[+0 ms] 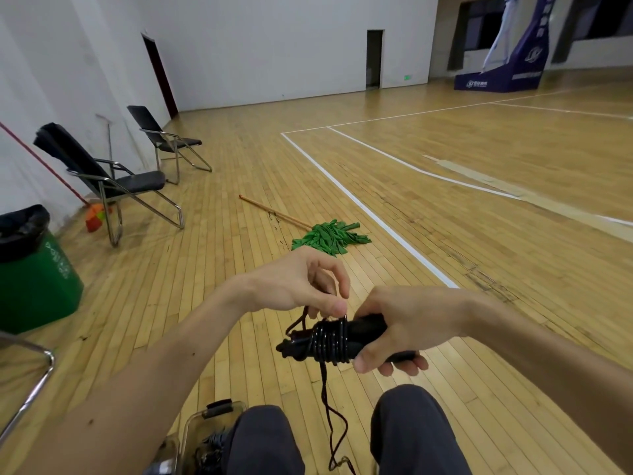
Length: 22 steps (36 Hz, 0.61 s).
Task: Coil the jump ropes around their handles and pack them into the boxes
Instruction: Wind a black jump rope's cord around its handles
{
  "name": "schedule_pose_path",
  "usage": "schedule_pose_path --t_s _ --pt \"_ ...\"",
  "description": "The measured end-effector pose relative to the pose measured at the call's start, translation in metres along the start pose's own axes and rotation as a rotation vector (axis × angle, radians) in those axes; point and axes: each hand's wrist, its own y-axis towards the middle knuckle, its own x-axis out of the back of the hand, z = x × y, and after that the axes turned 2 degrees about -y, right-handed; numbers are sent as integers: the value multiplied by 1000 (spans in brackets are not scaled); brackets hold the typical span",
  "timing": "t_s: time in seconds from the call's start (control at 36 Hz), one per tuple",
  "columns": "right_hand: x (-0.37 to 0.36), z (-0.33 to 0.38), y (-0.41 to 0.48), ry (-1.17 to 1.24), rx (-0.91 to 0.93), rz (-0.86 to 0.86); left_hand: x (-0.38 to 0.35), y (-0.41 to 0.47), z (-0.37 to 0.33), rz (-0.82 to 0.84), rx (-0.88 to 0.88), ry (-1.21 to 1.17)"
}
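while the rope is half wound, we mind its slack

as we sit with the rope (330,341) held out before us, our right hand (411,323) curls its fingers round the bare end of the handles (368,329). our left hand (301,286) pinches a strand between thumb and forefinger just above the coil. several glossy black turns lie side by side on the handles. the loose end (329,416) hangs down between our legs (407,426) toward the floor (376,166).

we judge the rope light and limp, with a slick skin, so the turns are likely to slide or spring loose unless we hold tension on them. since the handles are the stiff part, they are the place to grip. the cord wants only a light pinch close to the coil, where we can steer each turn. a clear box (205,430) sits low beside our legs, with dark cord inside as far as we can tell.
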Motion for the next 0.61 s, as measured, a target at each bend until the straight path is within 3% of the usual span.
schedule_pose_path --t_s 0.19,0.44,0.61 --pt "-2 2 -2 22 64 11 -9 3 16 17 -18 -185" --pt "8 6 -14 191 283 -126 -20 8 22 -23 -179 -554" --pt "7 3 -10 176 255 -308 -22 6 20 -278 -165 -515"
